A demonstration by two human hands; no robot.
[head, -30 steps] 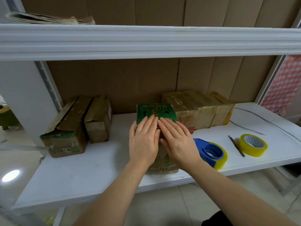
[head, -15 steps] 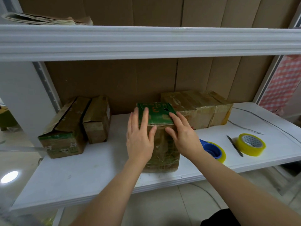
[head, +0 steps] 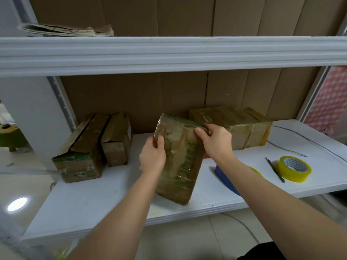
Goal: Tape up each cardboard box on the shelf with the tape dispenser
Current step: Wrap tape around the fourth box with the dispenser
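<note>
Middle box (head: 180, 162) tipped up on its near bottom edge on the shelf (head: 93, 201), far end raised, taped brown face turned toward the camera. Left hand (head: 153, 158) wrapped round the left edge, thumb on the front; grip holding the box. Right hand (head: 216, 141) hooked over the upper right corner, fingers curled behind; grip likewise holding the box.

Risks from here:

- Pivoting on one edge close to the shelf lip. With a forward slide, likely to drop off the front, since little shelf remains ahead of it.
- Glossy tape under both grips. Slick surface, so easy to lose the box mid-turn, especially at the left, where only an edge is pinched.
- Dispenser (head: 225, 179) lying just right of the box, mostly hidden under the right forearm; seemingly close enough to be knocked toward the lip by the arm or the swinging corner.
- Taped boxes (head: 231, 126) close behind at right. Liable to catch the raised corner if rolled backward.
- Open boxes (head: 90, 147) at left still untaped, so more handling ahead.
- Loose roll (head: 294, 168) and pen (head: 275, 169) at right, well clear of the turn.
</note>
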